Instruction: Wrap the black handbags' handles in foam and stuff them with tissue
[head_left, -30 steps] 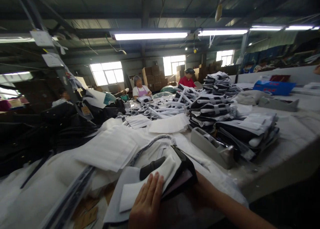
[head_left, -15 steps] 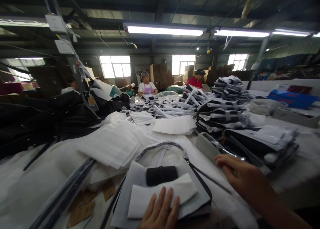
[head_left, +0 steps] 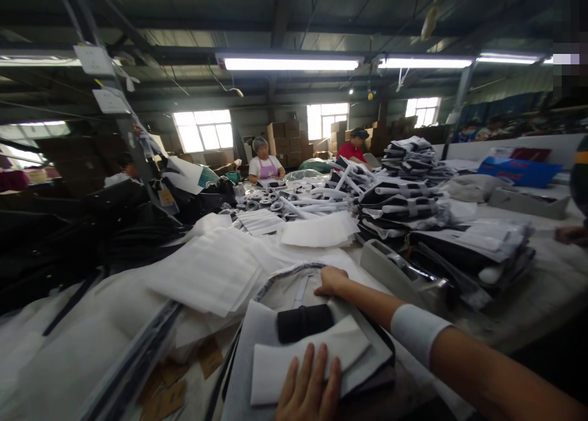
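The bench [head_left: 542, 286] runs away from you, heaped with white sheets and dark goods. Right in front of you on it lies the bag [head_left: 321, 347], a flat grey-white piece with a dark edge along its right side, and both of your hands are on it.

Your left hand [head_left: 312, 387] comes up from the bottom edge of the view, palm down, fingers spread flat and pointing away from you. It presses on the pad [head_left: 298, 360], a folded white sheet lying across the near half of the bag; its grip is wide open and holds nothing. Just beyond your fingertips sits the roll [head_left: 305, 322], a short black bundle lying crosswise on the bag, touching the far edge of the pad.

Your right arm stretches in from the lower right, a white cuff [head_left: 418, 332] round the wrist, and crosses over the bag's right side. Your right hand [head_left: 331, 281] rests at the bag's far end, knuckles up, fingers curled down onto the white stuff beside the strap [head_left: 287, 271], a thin speckled cord arching over the bag's top. You cannot tell from here whether that grip is pinching anything or only pressing.

To the right of your right hand stands a grey tape holder [head_left: 399, 274], and behind it a stack [head_left: 468, 249] of wrapped dark bags. To the left a pile of white sheets [head_left: 206, 271] lies fanned out.
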`<state>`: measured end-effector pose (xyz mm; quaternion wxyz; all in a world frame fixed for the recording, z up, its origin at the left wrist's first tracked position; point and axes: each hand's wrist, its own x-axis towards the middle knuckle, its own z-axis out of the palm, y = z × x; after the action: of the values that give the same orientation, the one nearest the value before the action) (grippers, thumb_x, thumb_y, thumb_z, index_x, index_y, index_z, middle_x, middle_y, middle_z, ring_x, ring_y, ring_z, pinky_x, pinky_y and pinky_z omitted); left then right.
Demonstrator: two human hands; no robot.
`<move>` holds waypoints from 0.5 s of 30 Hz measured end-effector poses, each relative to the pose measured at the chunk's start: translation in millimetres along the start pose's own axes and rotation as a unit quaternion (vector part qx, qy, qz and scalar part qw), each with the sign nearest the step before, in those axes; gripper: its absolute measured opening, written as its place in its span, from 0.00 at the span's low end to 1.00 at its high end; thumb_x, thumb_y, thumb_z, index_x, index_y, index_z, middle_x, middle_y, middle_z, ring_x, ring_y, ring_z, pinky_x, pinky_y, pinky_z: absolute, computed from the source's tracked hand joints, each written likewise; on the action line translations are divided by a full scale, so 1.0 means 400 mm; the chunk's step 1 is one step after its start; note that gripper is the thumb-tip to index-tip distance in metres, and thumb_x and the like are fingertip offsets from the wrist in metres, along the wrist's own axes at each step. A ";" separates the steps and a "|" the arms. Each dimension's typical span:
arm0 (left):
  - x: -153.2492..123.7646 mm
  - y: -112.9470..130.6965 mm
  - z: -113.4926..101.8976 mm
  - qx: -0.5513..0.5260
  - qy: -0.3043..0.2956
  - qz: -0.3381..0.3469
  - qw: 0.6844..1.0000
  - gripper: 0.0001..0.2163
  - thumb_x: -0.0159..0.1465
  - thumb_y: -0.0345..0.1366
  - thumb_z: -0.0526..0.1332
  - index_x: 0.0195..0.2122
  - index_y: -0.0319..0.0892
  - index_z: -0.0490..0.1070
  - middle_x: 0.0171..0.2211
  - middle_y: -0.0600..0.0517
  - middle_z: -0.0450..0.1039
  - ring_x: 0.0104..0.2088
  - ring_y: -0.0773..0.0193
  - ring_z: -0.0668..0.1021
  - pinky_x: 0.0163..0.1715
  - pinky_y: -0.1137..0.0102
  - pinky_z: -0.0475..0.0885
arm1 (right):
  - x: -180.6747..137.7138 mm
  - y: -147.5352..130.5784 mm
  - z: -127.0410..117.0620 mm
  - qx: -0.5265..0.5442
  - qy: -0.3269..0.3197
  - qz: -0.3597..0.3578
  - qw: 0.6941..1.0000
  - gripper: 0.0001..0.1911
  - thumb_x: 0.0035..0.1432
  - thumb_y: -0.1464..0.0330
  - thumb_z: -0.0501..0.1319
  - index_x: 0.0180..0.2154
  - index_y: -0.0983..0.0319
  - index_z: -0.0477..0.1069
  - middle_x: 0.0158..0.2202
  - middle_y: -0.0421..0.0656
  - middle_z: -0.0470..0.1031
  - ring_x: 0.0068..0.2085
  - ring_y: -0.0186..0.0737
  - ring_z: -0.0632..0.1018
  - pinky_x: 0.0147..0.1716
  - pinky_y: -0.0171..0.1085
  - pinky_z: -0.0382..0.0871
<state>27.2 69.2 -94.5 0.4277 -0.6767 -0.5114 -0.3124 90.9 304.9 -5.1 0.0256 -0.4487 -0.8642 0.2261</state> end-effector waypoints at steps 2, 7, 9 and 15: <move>0.001 -0.003 -0.005 0.001 -0.005 0.000 1.000 0.20 0.73 0.29 0.46 0.52 0.50 0.76 0.52 0.54 0.79 0.52 0.61 0.79 0.64 0.63 0.60 | 0.006 0.011 0.003 0.019 -0.035 0.038 0.998 0.15 0.66 0.63 0.61 0.53 0.61 0.70 0.53 0.47 0.73 0.47 0.44 0.77 0.46 0.47 0.75; 0.003 -0.008 -0.018 -0.001 -0.028 0.007 1.000 0.18 0.73 0.31 0.47 0.55 0.50 0.74 0.53 0.55 0.77 0.53 0.60 0.79 0.53 0.66 0.71 | 0.009 0.043 0.000 0.096 -0.079 0.061 0.990 0.15 0.66 0.63 0.61 0.51 0.63 0.71 0.51 0.46 0.73 0.47 0.45 0.78 0.45 0.47 0.76; 0.004 -0.008 -0.022 -0.005 -0.036 0.004 0.999 0.18 0.73 0.32 0.48 0.56 0.50 0.73 0.54 0.55 0.77 0.53 0.59 0.78 0.53 0.66 0.72 | 0.000 0.060 -0.007 0.135 -0.082 0.046 0.986 0.15 0.66 0.63 0.61 0.51 0.63 0.71 0.50 0.46 0.74 0.46 0.45 0.78 0.44 0.46 0.76; 0.003 -0.009 -0.028 -0.015 -0.053 0.005 0.998 0.18 0.73 0.33 0.48 0.57 0.49 0.72 0.55 0.54 0.76 0.55 0.59 0.77 0.54 0.66 0.71 | -0.041 0.090 -0.045 0.239 -0.058 -0.026 0.969 0.12 0.66 0.65 0.62 0.48 0.64 0.71 0.44 0.44 0.76 0.40 0.39 0.79 0.39 0.42 0.77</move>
<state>24.2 60.0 -87.4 0.3916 -0.7012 -0.5253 -0.2811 132.6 316.2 -1.3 0.0878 -0.3931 -0.7962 0.4514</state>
